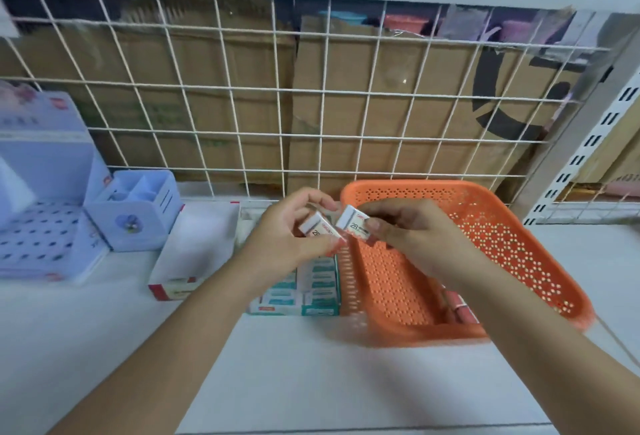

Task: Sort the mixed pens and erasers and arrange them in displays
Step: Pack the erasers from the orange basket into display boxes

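Both forearms reach in from the near edge of the white shelf [311, 365] and meet over its middle. Below the left wrist lies the open box of erasers [304, 289], its teal-sleeved pieces packed in rows with their long sides running left to right. It sits against the left wall of the orange basket [391, 282].

The left hand [291, 230] pinches one 2B eraser [318, 228] between thumb and curled fingers. The right hand [408, 240] pinches a second 2B eraser [353, 221] the same way, over the basket's left rim. The two erasers are nearly touching, each with its white end up and to the left, so both long axes slant across the box's rows.

The box lies straight down and slightly nearer from the left hand — so that hand looks better placed to set a piece in, though the eraser would likely need turning to lie level with the rows. The right hand would have to cross leftward off the basket. A reddish pen [457, 306] lies at the basket's near end.

Farther left stand a closed white box [194, 247], a small blue holder [135, 206] and a blue pen display [41, 227] — all well apart from both hands. A wire grid [277, 88] backs the shelf.
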